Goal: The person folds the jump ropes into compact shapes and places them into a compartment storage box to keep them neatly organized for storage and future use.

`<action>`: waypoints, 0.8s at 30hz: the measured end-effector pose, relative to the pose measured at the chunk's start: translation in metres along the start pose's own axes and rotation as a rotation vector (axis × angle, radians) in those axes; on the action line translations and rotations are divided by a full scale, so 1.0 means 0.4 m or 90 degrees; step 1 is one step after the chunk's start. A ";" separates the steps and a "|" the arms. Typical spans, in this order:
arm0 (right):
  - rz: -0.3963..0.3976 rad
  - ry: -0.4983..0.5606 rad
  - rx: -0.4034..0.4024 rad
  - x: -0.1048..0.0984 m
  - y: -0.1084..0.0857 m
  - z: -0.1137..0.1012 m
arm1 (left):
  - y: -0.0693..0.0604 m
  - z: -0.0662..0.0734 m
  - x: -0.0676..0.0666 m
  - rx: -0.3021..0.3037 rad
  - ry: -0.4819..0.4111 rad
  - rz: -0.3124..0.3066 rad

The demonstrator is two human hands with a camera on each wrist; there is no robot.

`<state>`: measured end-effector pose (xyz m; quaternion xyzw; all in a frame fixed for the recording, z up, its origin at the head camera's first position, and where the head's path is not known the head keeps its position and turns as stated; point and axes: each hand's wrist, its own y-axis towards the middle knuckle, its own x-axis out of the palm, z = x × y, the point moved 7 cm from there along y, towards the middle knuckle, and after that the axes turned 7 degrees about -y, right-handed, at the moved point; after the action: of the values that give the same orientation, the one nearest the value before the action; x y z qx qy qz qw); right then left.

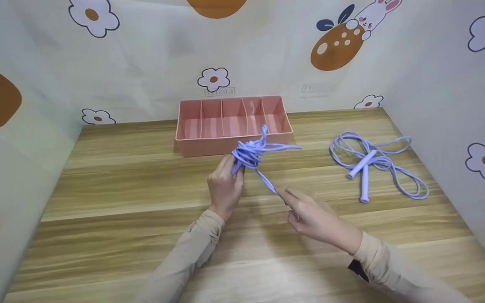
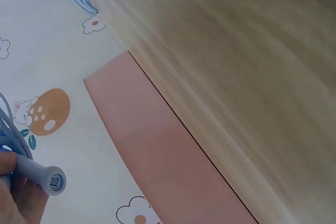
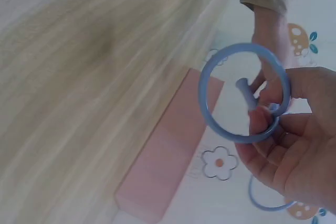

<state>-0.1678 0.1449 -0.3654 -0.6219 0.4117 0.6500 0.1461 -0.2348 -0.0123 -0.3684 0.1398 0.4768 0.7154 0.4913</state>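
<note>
In the head view my left hand (image 1: pixel 225 187) grips the handles of a bluish-purple jump rope (image 1: pixel 247 155), its cord bunched in several wraps above the fingers. One handle end (image 2: pixel 41 176) pokes out from that hand in the left wrist view. My right hand (image 1: pixel 316 219), lower and to the right, pinches a stretch of cord running down from the bundle. A round loop of cord (image 3: pixel 205 94) stands up from the right fingers in the right wrist view. A second jump rope (image 1: pixel 364 183) of the same colour lies loosely coiled on the table's right side, untouched.
Behind the hands a pink organizer box (image 1: pixel 202 149) with several compartments stands against the back wall. The wood-grain table (image 1: pixel 120 202) is bordered by patterned wall covering (image 1: pixel 150 54) at the back and sides. A dark object (image 1: pixel 358 269) sits at the right wrist.
</note>
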 end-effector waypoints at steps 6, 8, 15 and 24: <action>0.088 -0.208 -0.135 -0.054 -0.013 -0.074 | -0.003 0.010 0.001 0.045 0.050 -0.020; 0.109 -0.274 -0.183 -0.074 -0.012 -0.093 | -0.006 0.019 0.002 0.078 0.074 -0.035; 0.132 -0.394 -0.332 -0.158 -0.006 -0.123 | -0.031 0.058 -0.001 0.204 0.101 -0.103; 0.161 -0.386 -0.426 -0.232 0.012 -0.160 | -0.040 0.096 -0.009 0.264 0.065 -0.132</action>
<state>-0.1100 0.1259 -0.2705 -0.3621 0.1908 0.9119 -0.0290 -0.1982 0.0065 -0.3610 0.1518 0.6496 0.5539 0.4982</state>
